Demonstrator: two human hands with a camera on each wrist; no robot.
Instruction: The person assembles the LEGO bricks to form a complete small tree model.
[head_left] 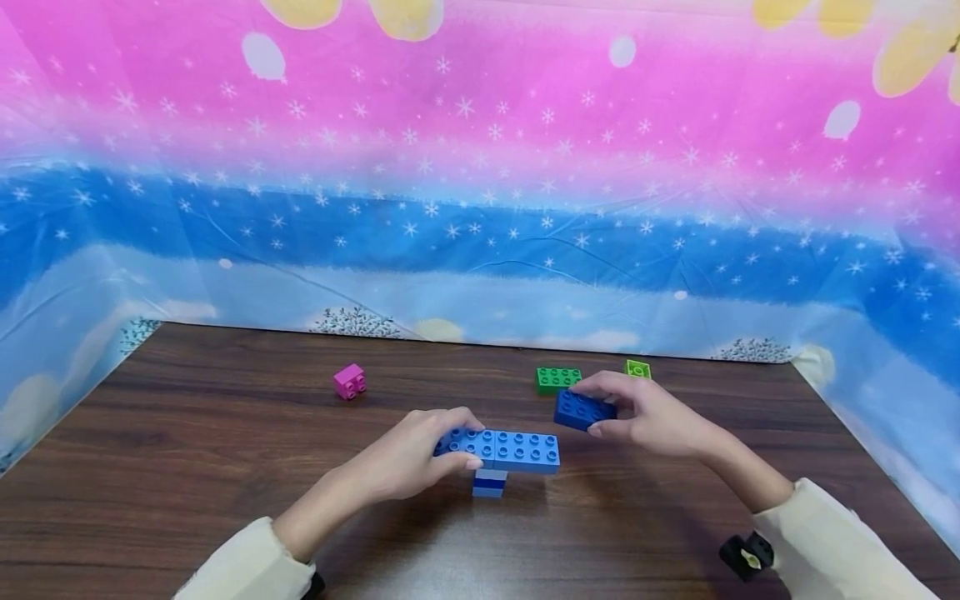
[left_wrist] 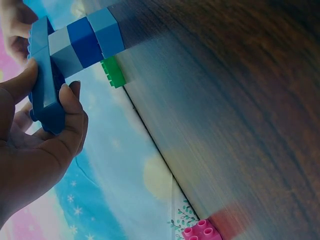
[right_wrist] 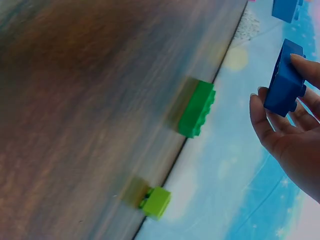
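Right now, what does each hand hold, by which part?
Left hand: the top-left light-blue building brick, by its long sides. Right hand: a dark-blue building brick, by its sides.

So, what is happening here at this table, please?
A person's left hand grips one end of a row of light blue studded plastic bricks, set on a short blue brick column. The right hand holds a dark blue rectangular plastic brick, apart from that row. Farther back on the brown wood-grain table lie a pink plastic brick, a green plastic brick and a lime plastic brick.
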